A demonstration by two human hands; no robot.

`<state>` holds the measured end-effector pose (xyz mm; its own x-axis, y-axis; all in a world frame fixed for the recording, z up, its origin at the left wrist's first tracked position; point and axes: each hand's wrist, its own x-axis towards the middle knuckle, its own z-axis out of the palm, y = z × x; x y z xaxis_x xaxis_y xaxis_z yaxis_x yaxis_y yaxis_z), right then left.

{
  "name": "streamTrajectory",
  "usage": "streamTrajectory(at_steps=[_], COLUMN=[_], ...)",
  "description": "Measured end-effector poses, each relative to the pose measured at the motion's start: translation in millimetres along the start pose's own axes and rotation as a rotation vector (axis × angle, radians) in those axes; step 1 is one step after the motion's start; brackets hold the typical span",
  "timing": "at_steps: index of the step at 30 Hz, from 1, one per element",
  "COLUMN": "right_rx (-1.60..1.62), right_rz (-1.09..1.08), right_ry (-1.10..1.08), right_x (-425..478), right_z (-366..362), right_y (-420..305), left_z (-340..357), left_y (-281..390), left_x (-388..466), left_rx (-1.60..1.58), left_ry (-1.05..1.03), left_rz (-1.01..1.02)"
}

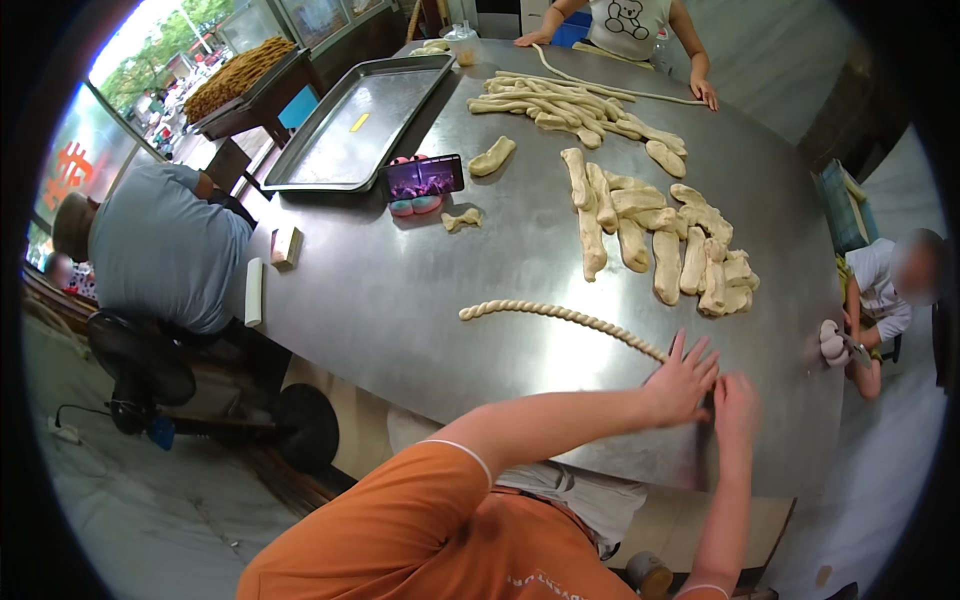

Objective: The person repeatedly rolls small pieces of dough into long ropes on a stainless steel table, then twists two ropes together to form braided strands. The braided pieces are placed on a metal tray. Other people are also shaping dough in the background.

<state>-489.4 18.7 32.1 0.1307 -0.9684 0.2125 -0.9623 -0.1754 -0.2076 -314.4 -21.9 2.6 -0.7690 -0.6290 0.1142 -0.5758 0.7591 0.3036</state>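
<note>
A twisted rope of dough (559, 310) curves across the steel tabletop (360, 300), its right end running under the fingers of my left hand (681, 386). That hand lies with its fingers spread on the dough's end. Close beside it on the right, my right hand (735, 401) has its fingers bent together; whether it pinches any dough is hidden. Beyond my hands lies a group of thick dough pieces (666, 259), several touching or overlapping. Farther back is a heap of longer dough strips (555, 105).
A large metal tray (360, 127), a phone (422, 178) on a stand, a small box (286, 247) and loose dough pieces (492, 156) (461, 219) rest on the left. Across the table, a person's hands (703, 91) hold a long dough strand (622, 88). Other people sit at both sides.
</note>
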Motion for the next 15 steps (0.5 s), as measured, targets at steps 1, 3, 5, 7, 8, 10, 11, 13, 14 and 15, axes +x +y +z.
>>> streamTrajectory(at_steps=[1, 3, 5, 7, 8, 10, 11, 13, 14, 15], right_rx=[0.022, -0.049, -0.096, -0.056, 0.0, 0.122, 0.183, 0.229, 0.212, 0.197], right_rz=[-0.013, -0.046, -0.124, -0.216, -0.185, -0.094, -0.045, -0.023, -0.054, -0.09], right_ry=[0.081, 0.053, 0.043, -0.019, -0.037, -0.043, -0.042, 0.025, 0.055, 0.086], right_x=[10.0, -5.3, -47.7, -73.2, -82.0, -87.0, -89.9, -86.0, -80.6, -72.7], right_z=[1.1, 3.8, 11.6, -7.5, -10.8, -4.4, -0.9, 0.2, -1.1, -0.9], right_y=[1.4, -0.8, -11.7, -43.7, -52.8, -50.1, -49.3, -52.9, -55.2, -58.1], left_z=[0.2, 2.3, 1.2, 4.6, -4.5, -20.3, -30.1, -62.9, -83.9, -88.9], left_y=[-8.3, -10.6, -0.9, -2.8, -11.2, -31.2, -52.4, -111.7, -132.1, -158.0], left_x=[8.9, 0.8, -39.2, -98.0, -118.8, -155.3, -169.5, -199.5, -214.0, -233.4], left_rx=[0.006, 0.005, 0.006, -0.143, -0.194, -0.243, -0.23, 0.055, -0.025, 0.215], left_ry=[0.036, -0.022, -0.103, 0.005, -0.026, -0.056, -0.055, 0.162, 0.215, 0.331], left_rz=[-0.024, 0.045, 0.143, 0.241, 0.279, 0.135, -0.044, -0.481, -0.712, -0.527])
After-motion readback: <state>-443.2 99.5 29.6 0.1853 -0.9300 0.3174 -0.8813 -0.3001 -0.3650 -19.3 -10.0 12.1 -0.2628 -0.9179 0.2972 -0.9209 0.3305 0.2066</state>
